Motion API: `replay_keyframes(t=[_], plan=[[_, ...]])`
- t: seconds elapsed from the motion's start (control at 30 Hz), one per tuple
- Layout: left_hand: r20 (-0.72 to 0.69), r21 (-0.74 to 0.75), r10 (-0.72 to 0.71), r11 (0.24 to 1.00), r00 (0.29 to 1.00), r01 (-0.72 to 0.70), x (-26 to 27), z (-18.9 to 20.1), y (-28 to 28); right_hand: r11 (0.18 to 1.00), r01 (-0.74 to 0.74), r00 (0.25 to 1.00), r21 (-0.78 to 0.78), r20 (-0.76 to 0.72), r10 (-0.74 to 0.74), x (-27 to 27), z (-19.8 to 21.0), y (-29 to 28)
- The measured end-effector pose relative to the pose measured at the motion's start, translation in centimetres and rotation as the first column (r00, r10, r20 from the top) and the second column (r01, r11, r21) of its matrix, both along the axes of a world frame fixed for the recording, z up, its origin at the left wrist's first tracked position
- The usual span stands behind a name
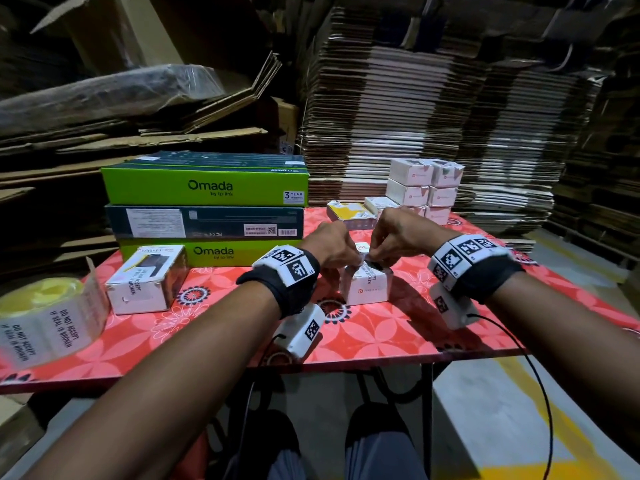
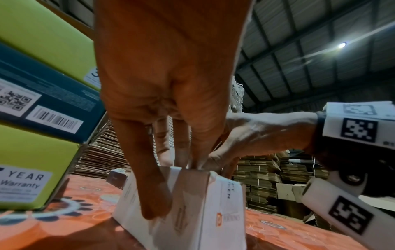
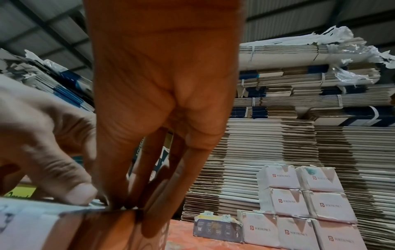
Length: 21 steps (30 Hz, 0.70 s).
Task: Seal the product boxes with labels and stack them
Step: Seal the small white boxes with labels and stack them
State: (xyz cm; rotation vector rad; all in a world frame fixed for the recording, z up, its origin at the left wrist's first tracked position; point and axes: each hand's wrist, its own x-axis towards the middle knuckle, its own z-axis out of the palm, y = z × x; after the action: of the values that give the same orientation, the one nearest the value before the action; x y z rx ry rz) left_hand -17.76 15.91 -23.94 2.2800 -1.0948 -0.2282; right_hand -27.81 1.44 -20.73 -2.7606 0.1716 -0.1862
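Observation:
A small white product box stands on the red floral table in front of me. A seal label with black print lies across its top. My left hand grips the box from above; in the left wrist view its thumb runs down the side of the box and its fingers sit on the top edge. My right hand pinches the label's end at the same top edge, fingertips against the left ones. In the right wrist view the right hand meets the box at its corner.
A roll of seal labels lies at the table's left edge, beside a larger white box. Green and blue Omada boxes are stacked behind it. Several sealed white boxes are stacked at back right. Flattened cartons wall the back.

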Motion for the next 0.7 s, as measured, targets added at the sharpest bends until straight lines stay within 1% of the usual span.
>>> replay_keyframes(t=[0.1, 0.2, 0.3, 0.4, 0.47, 0.53, 0.6, 0.7], plan=[[0.091, 0.003, 0.038, 0.999, 0.995, -0.038, -0.1, -0.2, -0.4, 1.0, 0.007, 0.999, -0.028, 0.041, -0.006, 0.0, -0.4, 0.0], [0.126, -0.017, 0.072, 0.997, 0.989, -0.071, 0.0, -0.4, -0.7, 0.994, -0.001, 0.996, -0.112, 0.09, 0.011, -0.2, -0.7, 0.2], [0.128, -0.047, 0.082, 0.996, 0.988, -0.077, 0.0, -0.7, -0.8, 0.986, -0.009, 0.992, -0.164, 0.124, 0.03, -0.5, -0.6, 0.3], [0.089, -0.065, 0.069, 0.996, 0.994, -0.063, 0.0, -0.8, -0.7, 0.98, -0.025, 0.99, -0.199, 0.129, 0.052, -0.2, -0.9, 0.0], [0.082, -0.047, 0.06, 0.997, 0.995, -0.056, -0.1, -0.6, -0.4, 0.987, -0.001, 0.992, -0.16, 0.126, 0.021, 0.0, -1.1, -0.6], [0.022, -0.028, 0.029, 0.999, 0.999, -0.029, 0.0, -0.1, 0.1, 0.994, 0.023, 0.996, -0.111, 0.087, -0.013, -0.1, -1.0, -1.2], [-0.037, -0.009, -0.018, 1.0, 0.999, 0.017, -0.2, 0.4, 0.7, 0.997, 0.011, 0.999, -0.078, 0.036, -0.008, -0.5, -0.9, -1.3], [-0.02, -0.015, -0.01, 1.0, 1.0, 0.01, -0.6, 0.3, 0.6, 1.0, 0.027, 0.998, -0.007, 0.052, -0.027, -0.8, -1.2, -1.0]])
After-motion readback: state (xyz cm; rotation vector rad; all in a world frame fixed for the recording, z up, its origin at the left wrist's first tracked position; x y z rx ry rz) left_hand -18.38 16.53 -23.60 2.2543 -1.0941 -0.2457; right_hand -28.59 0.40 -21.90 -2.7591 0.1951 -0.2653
